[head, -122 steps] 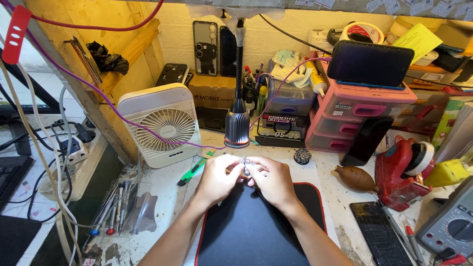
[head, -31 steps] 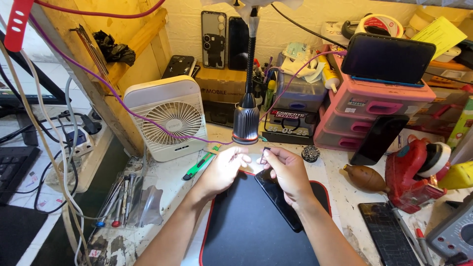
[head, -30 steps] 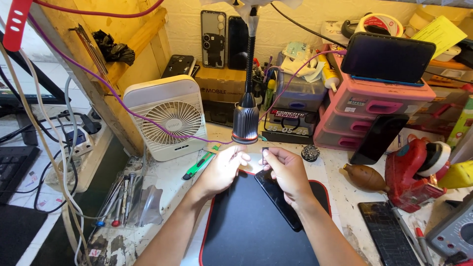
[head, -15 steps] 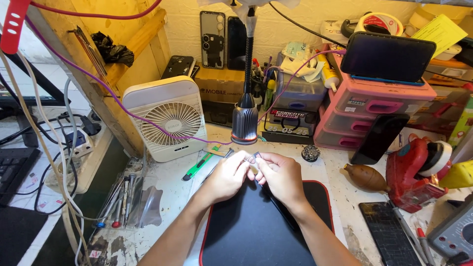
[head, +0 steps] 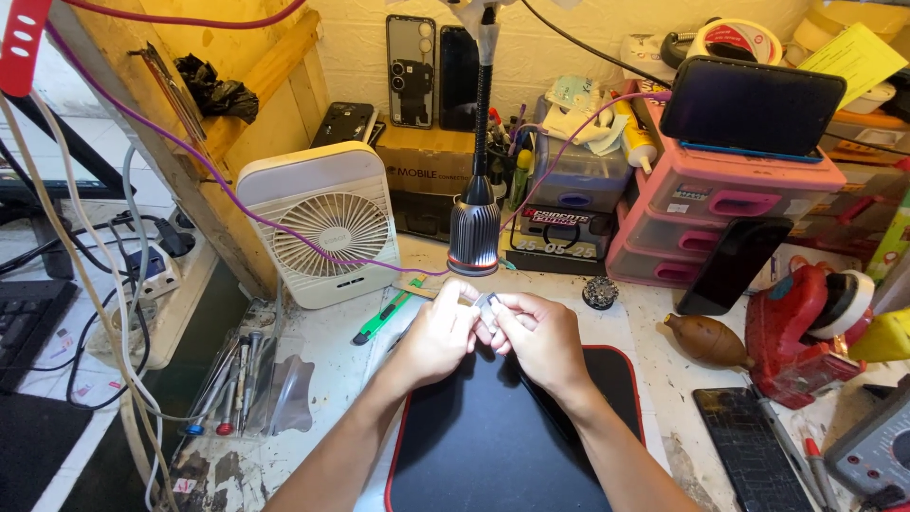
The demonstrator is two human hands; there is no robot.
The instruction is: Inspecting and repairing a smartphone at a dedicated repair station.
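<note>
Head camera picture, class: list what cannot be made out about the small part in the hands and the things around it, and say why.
- Small silvery part: too small, and the fingers of the left hand and right hand cover most of it.
- Black mat: near end cut off by the bottom edge; forearms cover its sides.
- Grey meter: cut off by the right edge.
- Lamp head: its lit face points down, unseen.

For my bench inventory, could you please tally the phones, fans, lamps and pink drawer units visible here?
Phones: 4 (two on wall, one on drawers, one leaning)
Desk fan: 1
Gooseneck lamp: 1
Pink drawer unit: 1
Total: 7
</note>
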